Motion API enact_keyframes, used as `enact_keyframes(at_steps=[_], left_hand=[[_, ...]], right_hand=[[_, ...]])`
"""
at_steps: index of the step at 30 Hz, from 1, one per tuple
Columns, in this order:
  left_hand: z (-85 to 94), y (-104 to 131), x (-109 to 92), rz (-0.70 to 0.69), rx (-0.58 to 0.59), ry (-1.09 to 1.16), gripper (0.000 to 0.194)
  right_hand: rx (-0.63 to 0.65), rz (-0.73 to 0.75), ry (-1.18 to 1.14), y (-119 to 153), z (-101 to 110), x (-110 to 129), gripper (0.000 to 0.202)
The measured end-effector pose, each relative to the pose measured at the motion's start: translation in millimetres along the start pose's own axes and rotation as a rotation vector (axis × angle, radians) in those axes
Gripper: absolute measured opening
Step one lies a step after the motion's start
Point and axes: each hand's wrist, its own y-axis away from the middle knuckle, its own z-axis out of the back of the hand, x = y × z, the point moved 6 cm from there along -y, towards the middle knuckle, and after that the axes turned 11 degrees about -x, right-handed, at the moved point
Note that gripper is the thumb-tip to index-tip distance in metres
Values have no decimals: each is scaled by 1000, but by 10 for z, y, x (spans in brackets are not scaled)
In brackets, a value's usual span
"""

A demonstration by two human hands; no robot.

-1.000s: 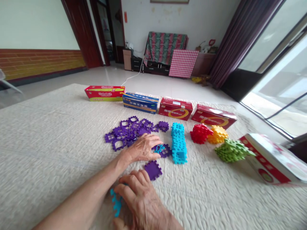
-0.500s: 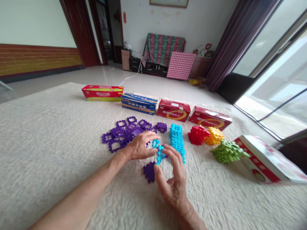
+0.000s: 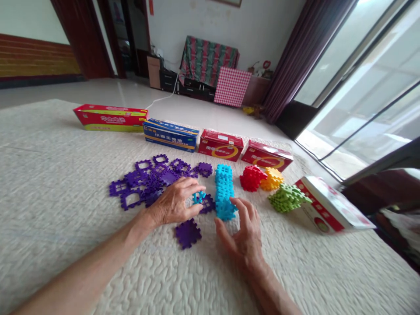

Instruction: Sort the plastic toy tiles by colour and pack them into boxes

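Note:
My left hand point(image 3: 177, 199) holds a small light blue interlocking plastic piece point(image 3: 198, 197) with a window-like opening, between thumb and fingers. Close to the near end of a row of stacked light blue pieces point(image 3: 224, 186) is my right hand point(image 3: 244, 232), its thumb and fingers spread apart. A light blue piece point(image 3: 226, 211) lies at that end of the row, by the right fingertips. Just beyond my left hand is a purple window piece point(image 3: 207, 204). A solid purple square piece point(image 3: 188, 233) lies flat on the quilted cover, nearer to me.
Purple pieces point(image 3: 134, 178) lie heaped at the left. Red point(image 3: 252, 178), yellow point(image 3: 272, 178) and green point(image 3: 287, 197) stacks are at the right, beside a white and red box point(image 3: 334, 203). Behind stand a red-green box point(image 3: 113, 119), a blue box point(image 3: 170, 135) and two red boxes point(image 3: 220, 145).
My right hand has moved from beside my left hand to the near end of the light blue row, and a piece now lies there. The view has turned to the right.

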Motion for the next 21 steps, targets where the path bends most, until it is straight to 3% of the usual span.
enact_keyframes(at_steps=[13, 17, 21], left_hand=[[37, -64, -125, 39, -41, 62, 41], [63, -101, -124, 181, -44, 227, 37], [-17, -83, -111, 442, 10, 617, 37]], right_hand=[[62, -13, 88, 40, -60, 16, 60], [44, 11, 1, 20, -15, 57, 55], [23, 36, -116, 2, 31, 94, 56]])
